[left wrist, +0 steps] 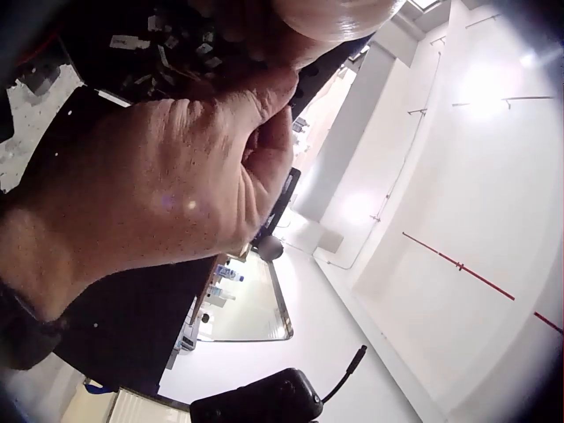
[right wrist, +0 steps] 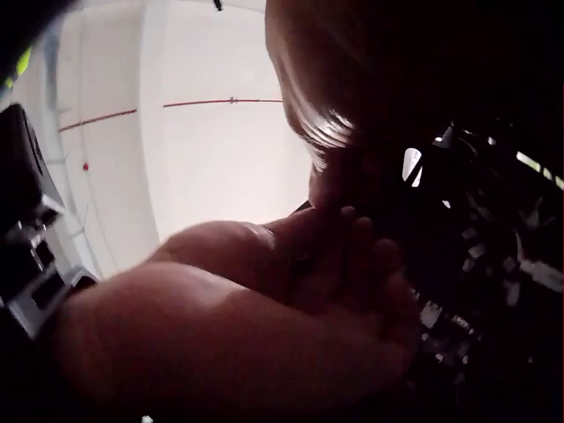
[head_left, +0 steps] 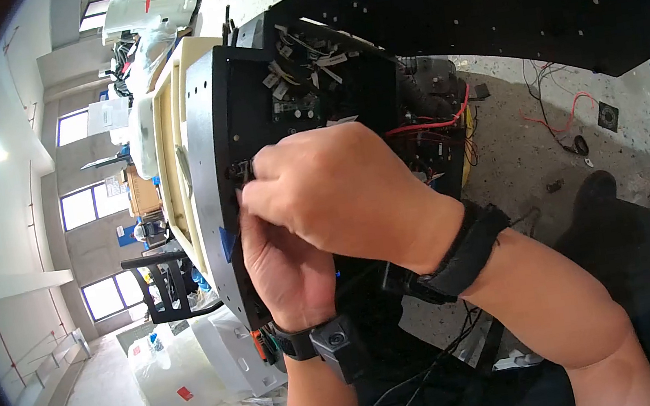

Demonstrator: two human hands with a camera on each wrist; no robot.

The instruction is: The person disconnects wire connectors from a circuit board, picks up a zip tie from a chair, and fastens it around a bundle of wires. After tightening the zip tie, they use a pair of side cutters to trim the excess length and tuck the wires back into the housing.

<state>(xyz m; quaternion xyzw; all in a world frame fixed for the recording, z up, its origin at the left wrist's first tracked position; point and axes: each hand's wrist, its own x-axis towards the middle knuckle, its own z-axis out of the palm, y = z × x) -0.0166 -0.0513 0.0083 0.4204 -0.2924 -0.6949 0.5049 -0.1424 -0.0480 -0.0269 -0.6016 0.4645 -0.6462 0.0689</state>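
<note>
My right hand reaches in from the right with its back to the head view. Its thumb and index finger pinch a small dark part at the edge of a black metal housing. Just below is my left hand, palm side showing, its fingertips hidden behind the right hand. In the right wrist view the left hand has curled fingers meeting the right hand's fingertips; I cannot tell what lies between them. The left wrist view shows the right hand with thumb and finger pressed together.
Labelled wires crowd the housing's interior above the hands. A large black panel spans the upper right. Red cables run out over the concrete floor. A cream frame and white wrapped bundles stand beyond the housing.
</note>
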